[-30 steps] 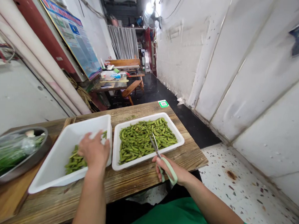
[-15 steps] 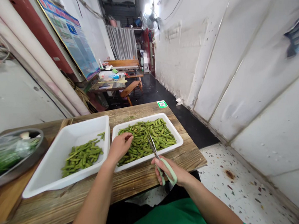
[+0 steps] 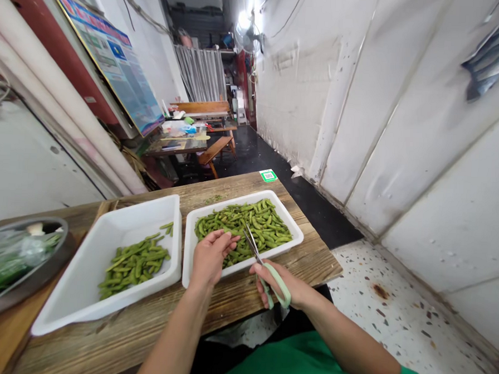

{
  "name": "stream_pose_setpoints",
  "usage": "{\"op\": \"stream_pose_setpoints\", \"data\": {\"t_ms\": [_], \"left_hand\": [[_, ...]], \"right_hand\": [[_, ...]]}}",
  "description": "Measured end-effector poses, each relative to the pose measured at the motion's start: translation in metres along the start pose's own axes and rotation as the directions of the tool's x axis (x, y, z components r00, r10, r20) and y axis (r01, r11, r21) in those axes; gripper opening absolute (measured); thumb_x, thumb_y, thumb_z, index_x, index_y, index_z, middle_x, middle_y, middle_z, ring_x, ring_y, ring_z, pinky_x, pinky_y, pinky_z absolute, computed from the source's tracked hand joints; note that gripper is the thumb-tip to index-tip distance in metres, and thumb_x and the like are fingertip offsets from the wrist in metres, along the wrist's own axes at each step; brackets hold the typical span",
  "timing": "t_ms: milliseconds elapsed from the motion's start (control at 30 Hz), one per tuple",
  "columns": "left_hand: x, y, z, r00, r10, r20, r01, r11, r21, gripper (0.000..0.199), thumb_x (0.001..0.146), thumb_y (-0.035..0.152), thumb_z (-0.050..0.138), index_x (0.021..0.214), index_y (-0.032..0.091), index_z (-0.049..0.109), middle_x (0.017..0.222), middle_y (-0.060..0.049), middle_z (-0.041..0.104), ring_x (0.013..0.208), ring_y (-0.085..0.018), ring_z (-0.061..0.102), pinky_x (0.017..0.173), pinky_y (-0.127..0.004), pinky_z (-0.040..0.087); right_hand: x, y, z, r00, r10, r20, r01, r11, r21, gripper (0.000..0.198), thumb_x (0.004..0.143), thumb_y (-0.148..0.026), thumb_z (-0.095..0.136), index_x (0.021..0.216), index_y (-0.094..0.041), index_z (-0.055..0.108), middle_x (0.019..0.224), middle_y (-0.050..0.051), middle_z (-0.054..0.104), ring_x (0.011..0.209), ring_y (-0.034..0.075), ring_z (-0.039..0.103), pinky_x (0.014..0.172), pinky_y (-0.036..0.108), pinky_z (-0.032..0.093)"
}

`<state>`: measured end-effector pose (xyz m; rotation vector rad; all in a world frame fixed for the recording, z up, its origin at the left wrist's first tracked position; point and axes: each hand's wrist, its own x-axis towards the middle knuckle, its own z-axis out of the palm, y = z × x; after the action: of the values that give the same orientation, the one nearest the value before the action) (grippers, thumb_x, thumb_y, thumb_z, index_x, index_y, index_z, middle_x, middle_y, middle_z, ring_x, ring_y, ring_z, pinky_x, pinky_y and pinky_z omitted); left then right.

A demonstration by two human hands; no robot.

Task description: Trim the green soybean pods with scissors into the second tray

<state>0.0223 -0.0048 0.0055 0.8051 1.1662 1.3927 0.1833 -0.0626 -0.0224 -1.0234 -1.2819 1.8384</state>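
My right hand (image 3: 272, 282) grips a pair of scissors (image 3: 281, 286) by its pale green handles. The blades stand a little apart and point away from me over the right white tray (image 3: 300, 237). That tray holds a broad layer of green edamame pods (image 3: 268, 221). Over its near left part is my left hand (image 3: 212, 257), closed in a pinch, with what looks like one pod at the fingertips, close to the blades. In the left white tray (image 3: 78, 267) lies a smaller heap of edamame pods (image 3: 139, 262), with a few loose ones near its right wall.
Both trays stand on a wooden table (image 3: 321, 258). At the far left is a metal bowl (image 3: 60, 249) with green vegetables and plastic bags. A green code card (image 3: 268, 176) lies at the far table edge. Beyond are another table (image 3: 180, 144) and a wooden bench (image 3: 215, 152).
My left hand has moved right across the pods, closer to the scissor blades. My right hand keeps the scissors in nearly the same place. The view has shifted slightly.
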Motion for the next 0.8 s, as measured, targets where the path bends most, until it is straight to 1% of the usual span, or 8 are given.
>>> {"op": "stream_pose_setpoints", "data": {"t_ms": [100,167,400,500,600,700,733,800], "left_hand": [[-0.0013,-0.0017,-0.0001,0.999,0.019,0.029,-0.020,1.000,0.024,0.030,0.056,0.026,0.071,0.076,0.015,0.053,0.070,0.001,0.062,0.076,-0.017,0.065,0.070,-0.029,0.049],[-0.0022,-0.0027,-0.0001,0.999,0.020,0.041,-0.022,0.999,0.048,0.030,0.056,0.027,0.071,0.076,0.015,0.054,0.069,0.000,0.063,0.076,-0.016,0.065,0.072,-0.029,0.050],[-0.0037,-0.0040,-0.0016,0.990,-0.061,0.123,0.048,0.993,0.107,0.029,0.057,0.026,0.073,0.076,0.013,0.058,0.068,-0.002,0.067,0.069,-0.014,0.064,0.068,-0.025,0.049],[-0.0040,-0.0037,-0.0012,0.992,-0.056,0.116,0.045,0.994,0.099,0.028,0.057,0.028,0.073,0.075,0.012,0.058,0.067,-0.002,0.066,0.069,-0.014,0.064,0.066,-0.024,0.049],[-0.0037,-0.0032,0.0001,0.995,-0.051,0.088,0.046,0.997,0.058,0.026,0.059,0.027,0.071,0.074,0.013,0.055,0.066,-0.001,0.064,0.070,-0.015,0.064,0.065,-0.024,0.048],[-0.0025,-0.0044,0.0007,0.998,-0.016,0.060,0.014,0.999,0.042,0.023,0.059,0.025,0.069,0.072,0.014,0.053,0.071,-0.003,0.065,0.070,-0.015,0.063,0.067,-0.026,0.048],[-0.0019,-0.0055,0.0004,0.998,0.006,0.058,-0.010,0.998,0.064,0.022,0.059,0.025,0.068,0.071,0.014,0.053,0.072,-0.003,0.065,0.069,-0.014,0.062,0.067,-0.027,0.047],[-0.0006,-0.0084,-0.0010,0.995,0.076,0.063,-0.085,0.984,0.159,0.021,0.060,0.026,0.067,0.071,0.014,0.054,0.069,-0.002,0.064,0.065,-0.013,0.059,0.065,-0.025,0.046]], "right_hand": [[0.0005,-0.0016,0.0006,1.000,0.011,0.011,-0.011,1.000,0.011,0.052,0.073,-0.066,0.048,0.091,-0.017,0.046,0.058,-0.006,0.048,0.039,0.006,0.046,0.037,0.018,0.040],[0.0005,-0.0025,0.0006,1.000,0.006,0.015,-0.006,1.000,0.015,0.052,0.072,-0.066,0.049,0.090,-0.017,0.047,0.058,-0.006,0.048,0.039,0.006,0.045,0.036,0.018,0.040],[-0.0006,-0.0059,0.0015,1.000,-0.010,-0.013,0.011,1.000,0.025,0.051,0.071,-0.064,0.051,0.086,-0.016,0.049,0.053,-0.007,0.045,0.035,0.005,0.043,0.032,0.017,0.039],[-0.0016,-0.0069,0.0026,0.999,-0.010,-0.042,0.009,1.000,-0.011,0.049,0.071,-0.063,0.053,0.082,-0.016,0.050,0.050,-0.008,0.044,0.032,0.005,0.041,0.029,0.016,0.037],[-0.0017,-0.0059,0.0031,0.998,-0.008,-0.068,0.004,0.999,-0.050,0.047,0.071,-0.061,0.054,0.080,-0.016,0.049,0.048,-0.008,0.043,0.031,0.005,0.040,0.027,0.015,0.035],[-0.0016,-0.0036,0.0017,0.998,-0.037,-0.057,0.034,0.998,-0.048,0.045,0.071,-0.060,0.055,0.080,-0.017,0.047,0.052,-0.007,0.045,0.034,0.005,0.042,0.029,0.015,0.036],[-0.0019,-0.0027,0.0008,0.998,-0.045,-0.046,0.043,0.998,-0.042,0.045,0.071,-0.060,0.055,0.080,-0.017,0.047,0.054,-0.007,0.045,0.036,0.005,0.043,0.030,0.016,0.037],[-0.0030,-0.0012,-0.0014,0.999,-0.048,-0.012,0.047,0.998,-0.042,0.044,0.073,-0.060,0.053,0.084,-0.018,0.046,0.056,-0.007,0.045,0.039,0.006,0.044,0.033,0.016,0.038]]}}
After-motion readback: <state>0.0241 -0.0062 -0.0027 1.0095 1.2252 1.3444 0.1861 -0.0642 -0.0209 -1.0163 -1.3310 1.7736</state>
